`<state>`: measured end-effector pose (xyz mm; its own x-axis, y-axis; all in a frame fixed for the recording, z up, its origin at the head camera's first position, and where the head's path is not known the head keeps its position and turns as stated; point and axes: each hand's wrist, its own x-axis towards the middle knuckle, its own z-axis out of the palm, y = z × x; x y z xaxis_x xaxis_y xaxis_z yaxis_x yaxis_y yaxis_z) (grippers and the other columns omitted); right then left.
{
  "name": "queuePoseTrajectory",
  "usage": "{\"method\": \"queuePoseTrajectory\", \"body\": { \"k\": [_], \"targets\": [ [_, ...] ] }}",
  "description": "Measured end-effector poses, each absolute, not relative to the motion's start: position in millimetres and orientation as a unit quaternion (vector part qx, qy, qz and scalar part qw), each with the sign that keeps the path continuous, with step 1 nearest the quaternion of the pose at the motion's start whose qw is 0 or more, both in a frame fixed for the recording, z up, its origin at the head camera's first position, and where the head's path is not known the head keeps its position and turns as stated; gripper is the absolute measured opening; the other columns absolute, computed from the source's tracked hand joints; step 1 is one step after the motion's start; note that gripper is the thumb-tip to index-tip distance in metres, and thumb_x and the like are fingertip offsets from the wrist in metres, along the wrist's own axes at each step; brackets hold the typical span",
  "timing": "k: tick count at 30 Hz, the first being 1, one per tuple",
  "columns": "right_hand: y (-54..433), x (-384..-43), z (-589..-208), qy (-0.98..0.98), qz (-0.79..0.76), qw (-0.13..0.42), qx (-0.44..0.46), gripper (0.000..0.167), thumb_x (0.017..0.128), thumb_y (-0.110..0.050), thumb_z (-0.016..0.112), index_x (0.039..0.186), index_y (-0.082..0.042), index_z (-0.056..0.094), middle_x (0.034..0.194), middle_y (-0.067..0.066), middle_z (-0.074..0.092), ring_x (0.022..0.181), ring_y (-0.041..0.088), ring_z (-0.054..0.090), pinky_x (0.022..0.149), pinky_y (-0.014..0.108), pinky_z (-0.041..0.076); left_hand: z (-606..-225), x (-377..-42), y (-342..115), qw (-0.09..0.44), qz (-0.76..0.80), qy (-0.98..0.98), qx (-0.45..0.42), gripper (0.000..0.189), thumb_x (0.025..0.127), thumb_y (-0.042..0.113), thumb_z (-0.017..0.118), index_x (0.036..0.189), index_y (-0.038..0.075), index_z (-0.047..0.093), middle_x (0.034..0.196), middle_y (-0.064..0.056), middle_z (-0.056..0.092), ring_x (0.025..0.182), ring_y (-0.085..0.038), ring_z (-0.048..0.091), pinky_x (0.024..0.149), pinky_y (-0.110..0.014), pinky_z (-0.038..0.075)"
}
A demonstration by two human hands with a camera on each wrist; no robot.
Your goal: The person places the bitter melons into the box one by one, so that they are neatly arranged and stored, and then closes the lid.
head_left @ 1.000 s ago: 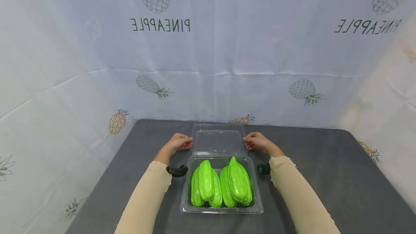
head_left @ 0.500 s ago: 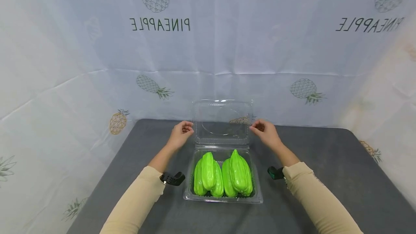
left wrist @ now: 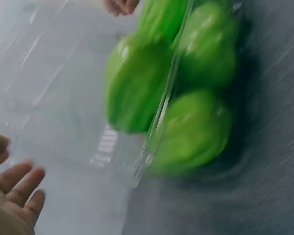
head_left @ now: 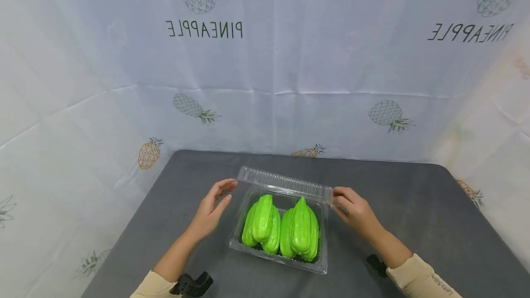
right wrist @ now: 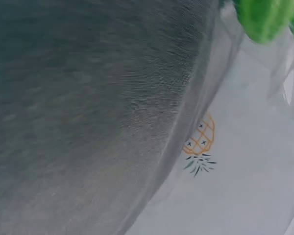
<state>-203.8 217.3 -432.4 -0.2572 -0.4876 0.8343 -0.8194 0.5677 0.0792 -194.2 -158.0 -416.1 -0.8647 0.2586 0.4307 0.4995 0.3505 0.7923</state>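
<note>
A clear plastic clamshell container (head_left: 273,261) sits slightly turned on the dark table. Several glossy green star fruits (head_left: 301,231) fill it in two piles; the left wrist view also shows star fruits (left wrist: 137,83) through the plastic. The hinged lid (head_left: 285,183) stands raised at the back, seen nearly edge-on as a ribbed strip. At its right end, my right hand (head_left: 352,208) pinches the lid's corner. My left hand (head_left: 211,210) has its fingers spread, fingertips close by the lid's left end. Fingers (left wrist: 22,188) of that hand also appear, relaxed, in the left wrist view.
The dark grey table (head_left: 414,206) ends at a pale curtain (head_left: 331,59) printed with pineapples, close behind the container. A black wrist strap (head_left: 192,284) is on the left wrist, and another strap (head_left: 377,266) on the right.
The lid was lifted from lying back, stood up, and now tips forward. The container has turned clockwise. The left hand has let go of the lid and opened; both forearms have drawn back.
</note>
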Motion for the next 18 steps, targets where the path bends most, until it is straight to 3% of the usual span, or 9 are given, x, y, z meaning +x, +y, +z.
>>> {"method": "queuePoseTrajectory", "body": {
  "k": [3, 5, 8, 11, 13, 18],
  "targets": [
    [215.7, -197.3, -437.0, -0.758, 0.167, 0.431, 0.461, 0.035, 0.101, -0.013, 0.04, 0.074, -0.002, 0.059, 0.089, 0.013, 0.063, 0.069, 0.018, 0.059, 0.053, 0.023, 0.046, -414.7, -181.0, -160.0, 0.128, -0.549, -0.786, -0.254, 0.04, 0.101, 0.004, 0.034, 0.141, 0.005, 0.036, 0.143, -0.009, 0.042, 0.129, -0.016, 0.044, 0.102, -0.018, 0.039],
    [216.6, -194.1, -440.2, -0.765, 0.152, 0.413, 0.47, 0.034, 0.101, -0.013, 0.037, 0.078, -0.002, 0.059, 0.091, 0.013, 0.063, 0.072, 0.02, 0.061, 0.057, 0.026, 0.048, -413.0, -176.9, -158.3, 0.141, -0.57, -0.765, -0.264, 0.037, 0.1, 0.0, 0.032, 0.135, 0.002, 0.044, 0.14, -0.01, 0.045, 0.128, -0.01, 0.044, 0.102, -0.011, 0.034],
    [217.7, -189.0, -446.2, -0.781, 0.141, 0.378, 0.477, 0.034, 0.102, -0.015, 0.033, 0.084, -0.002, 0.058, 0.094, 0.014, 0.062, 0.077, 0.022, 0.062, 0.061, 0.03, 0.051, -414.5, -168.7, -156.6, 0.142, -0.587, -0.749, -0.274, 0.026, 0.098, -0.003, 0.037, 0.112, -0.003, 0.059, 0.124, -0.017, 0.057, 0.118, -0.006, 0.052, 0.098, -0.013, 0.039],
    [217.8, -184.0, -451.8, -0.792, 0.137, 0.352, 0.479, 0.033, 0.103, -0.017, 0.032, 0.088, -0.003, 0.058, 0.096, 0.014, 0.062, 0.08, 0.022, 0.063, 0.064, 0.03, 0.051, -422.6, -158.6, -155.3, 0.129, -0.578, -0.762, -0.264, 0.015, 0.094, -0.002, 0.048, 0.096, -0.001, 0.063, 0.108, -0.019, 0.063, 0.106, -0.007, 0.058, 0.091, -0.016, 0.045],
    [217.2, -181.4, -454.7, -0.796, 0.14, 0.342, 0.479, 0.033, 0.103, -0.018, 0.032, 0.089, -0.003, 0.059, 0.096, 0.014, 0.062, 0.08, 0.022, 0.063, 0.064, 0.029, 0.051, -429.6, -151.9, -154.5, 0.133, -0.558, -0.777, -0.26, 0.01, 0.09, -0.003, 0.056, 0.094, 0.002, 0.064, 0.104, -0.017, 0.064, 0.103, -0.009, 0.06, 0.09, -0.017, 0.046],
    [216.5, -176.4, -459.0, -0.81, 0.143, 0.328, 0.465, 0.037, 0.103, -0.021, 0.031, 0.089, -0.005, 0.062, 0.098, 0.012, 0.062, 0.082, 0.02, 0.063, 0.065, 0.027, 0.051, -446.6, -135.8, -152.0, 0.159, -0.526, -0.799, -0.243, 0.019, 0.084, -0.005, 0.063, 0.1, 0.006, 0.064, 0.109, -0.011, 0.064, 0.108, -0.01, 0.059, 0.092, -0.012, 0.043]
  ]
}}
